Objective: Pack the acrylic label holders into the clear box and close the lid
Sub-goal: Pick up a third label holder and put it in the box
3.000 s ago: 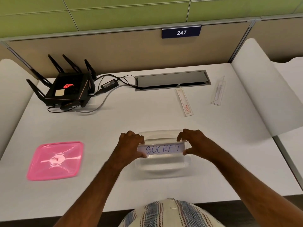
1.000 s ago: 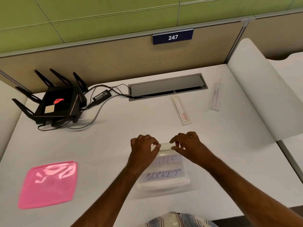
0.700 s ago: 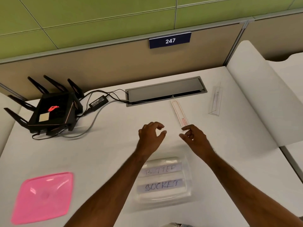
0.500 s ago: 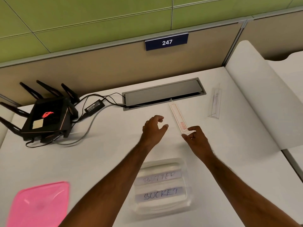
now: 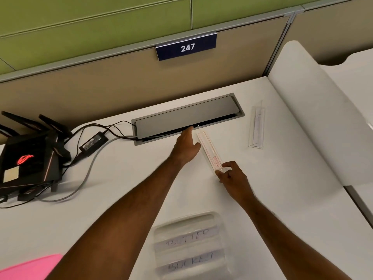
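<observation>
The clear box (image 5: pixel 221 221) sits near the front edge with two label holders (image 5: pixel 186 238) lying in it, each with handwriting. A long acrylic label holder with red print (image 5: pixel 209 149) lies on the desk by the cable tray. My left hand (image 5: pixel 186 147) rests flat against its far left side, fingers extended. My right hand (image 5: pixel 232 174) pinches its near end with thumb and forefinger. Another clear label holder (image 5: pixel 256 127) lies further right. The pink lid (image 5: pixel 26 268) shows at the bottom left corner.
A grey cable tray (image 5: pixel 187 118) is set into the desk behind the hands. A black router (image 5: pixel 26 162) with antennas, its power adapter (image 5: pixel 93 141) and cables occupy the left. White curved dividers (image 5: pixel 314 122) bound the right side.
Both hands left the box after setting a second labelled holder in it and reached forward to the red-printed holder. My right hand now pinches its near end; the view shifted forward.
</observation>
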Available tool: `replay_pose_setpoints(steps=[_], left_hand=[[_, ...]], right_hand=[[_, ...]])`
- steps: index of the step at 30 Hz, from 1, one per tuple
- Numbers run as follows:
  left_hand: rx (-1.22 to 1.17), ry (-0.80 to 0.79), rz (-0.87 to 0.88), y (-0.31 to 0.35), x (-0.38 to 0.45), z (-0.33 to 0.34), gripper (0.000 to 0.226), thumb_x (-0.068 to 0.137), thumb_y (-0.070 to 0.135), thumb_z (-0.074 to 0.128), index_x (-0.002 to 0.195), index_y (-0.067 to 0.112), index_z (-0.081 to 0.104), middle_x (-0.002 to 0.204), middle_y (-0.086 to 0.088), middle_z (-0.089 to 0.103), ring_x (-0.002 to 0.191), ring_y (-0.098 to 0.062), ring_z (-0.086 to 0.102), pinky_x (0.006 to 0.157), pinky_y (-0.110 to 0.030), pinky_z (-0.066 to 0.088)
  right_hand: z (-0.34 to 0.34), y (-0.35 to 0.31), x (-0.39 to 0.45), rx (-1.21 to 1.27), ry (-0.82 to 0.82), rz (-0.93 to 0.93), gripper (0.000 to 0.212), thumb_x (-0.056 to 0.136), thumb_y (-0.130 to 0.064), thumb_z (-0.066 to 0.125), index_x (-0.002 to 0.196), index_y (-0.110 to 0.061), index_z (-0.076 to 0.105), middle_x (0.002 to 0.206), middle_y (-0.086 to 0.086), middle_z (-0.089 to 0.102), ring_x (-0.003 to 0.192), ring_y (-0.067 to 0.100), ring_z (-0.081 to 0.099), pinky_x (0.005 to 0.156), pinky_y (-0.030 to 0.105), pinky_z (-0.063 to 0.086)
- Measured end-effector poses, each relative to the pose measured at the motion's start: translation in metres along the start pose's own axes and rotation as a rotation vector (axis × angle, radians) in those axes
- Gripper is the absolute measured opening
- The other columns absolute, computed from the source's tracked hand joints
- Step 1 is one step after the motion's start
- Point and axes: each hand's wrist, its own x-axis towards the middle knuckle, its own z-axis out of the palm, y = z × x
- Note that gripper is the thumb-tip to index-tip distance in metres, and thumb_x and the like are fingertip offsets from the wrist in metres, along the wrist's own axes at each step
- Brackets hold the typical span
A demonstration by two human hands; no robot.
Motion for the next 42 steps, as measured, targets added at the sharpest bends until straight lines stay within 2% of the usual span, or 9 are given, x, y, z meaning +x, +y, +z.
replay_pose_setpoints(steps=[5,8,11,14,21,30,33,38,42], left_hand=[[0.05,-0.037,-0.019,0.0,0.027,0.005,0.077,0.095,0.019,0.067,0.157,0.017,0.022,0.164,-0.008,0.028,0.149,-0.03,0.029,0.116,-0.046,0.034],[0.024,-0.076,-0.009,-0.003,0.035,0.009,0.077,0.094,0.015,0.069,0.156,0.017,0.025,0.158,-0.009,0.039,0.144,-0.03,0.041,0.111,-0.045,0.041],[0.004,-0.075,-0.003,-0.004,0.04,0.013,0.074,0.092,0.014,0.071,0.154,0.017,0.029,0.15,-0.01,0.05,0.135,-0.03,0.051,0.105,-0.047,0.049],[0.012,-0.057,-0.006,-0.005,0.043,0.014,0.073,0.091,0.014,0.072,0.152,0.018,0.032,0.148,-0.009,0.051,0.136,-0.029,0.049,0.106,-0.045,0.048],[-0.002,-0.046,0.02,-0.006,0.039,0.009,0.074,0.087,0.013,0.078,0.147,0.018,0.035,0.147,-0.009,0.051,0.134,-0.028,0.05,0.103,-0.041,0.049],[0.114,-0.011,0.183,-0.007,0.007,-0.016,0.079,0.082,0.015,0.081,0.148,0.025,0.039,0.141,-0.008,0.053,0.135,-0.028,0.042,0.107,-0.05,0.045],[0.12,-0.01,0.231,-0.009,-0.012,-0.026,0.078,0.081,0.008,0.078,0.148,0.026,0.041,0.144,-0.006,0.049,0.135,-0.027,0.042,0.109,-0.048,0.045],[0.207,0.026,0.278,-0.019,-0.048,-0.041,0.076,0.084,0.005,0.072,0.149,0.03,0.041,0.151,-0.003,0.041,0.137,-0.026,0.041,0.114,-0.044,0.032],[0.241,0.076,0.293,-0.03,-0.076,-0.052,0.072,0.086,0.007,0.071,0.148,0.031,0.042,0.149,-0.001,0.042,0.138,-0.025,0.038,0.114,-0.043,0.03]], right_hand=[[-0.001,0.001,0.005,0.038,0.007,0.009,0.027,0.097,-0.046,0.062,0.115,-0.03,0.051,0.118,0.0,0.074,0.082,0.007,0.072,0.081,0.03,0.059],[0.0,0.002,0.008,0.012,-0.009,0.001,0.025,0.098,-0.043,0.062,0.115,-0.028,0.052,0.112,0.001,0.077,0.093,0.017,0.074,0.092,0.039,0.059],[0.002,0.005,0.01,0.01,-0.017,-0.01,0.021,0.099,-0.041,0.061,0.112,-0.026,0.055,0.111,0.002,0.076,0.088,0.014,0.074,0.085,0.032,0.06],[0.002,0.006,0.011,0.015,-0.016,-0.021,0.016,0.1,-0.041,0.06,0.105,-0.026,0.057,0.103,0.002,0.077,0.078,0.005,0.072,0.073,0.018,0.053],[-0.001,0.003,0.004,0.048,0.001,-0.049,0.013,0.101,-0.036,0.059,0.104,-0.024,0.06,0.09,-0.006,0.077,0.069,0.004,0.071,0.063,0.013,0.05],[-0.021,-0.009,-0.018,0.122,0.055,-0.121,0.014,0.103,-0.037,0.055,0.096,-0.027,0.062,0.082,-0.006,0.075,0.077,0.013,0.071,0.067,0.032,0.057],[-0.028,-0.014,-0.027,0.137,0.078,-0.126,0.017,0.103,-0.039,0.054,0.091,-0.031,0.063,0.08,-0.008,0.073,0.086,0.007,0.07,0.068,0.031,0.052],[-0.038,-0.028,-0.045,0.286,0.096,-0.142,0.017,0.101,-0.03,0.058,0.09,-0.027,0.07,0.067,-0.003,0.069,0.064,0.007,0.06,0.068,0.034,0.046],[-0.041,-0.04,-0.064,0.409,0.073,-0.155,0.018,0.102,-0.024,0.059,0.097,-0.022,0.077,0.063,-0.002,0.064,0.062,0.003,0.056,0.071,0.029,0.043]])
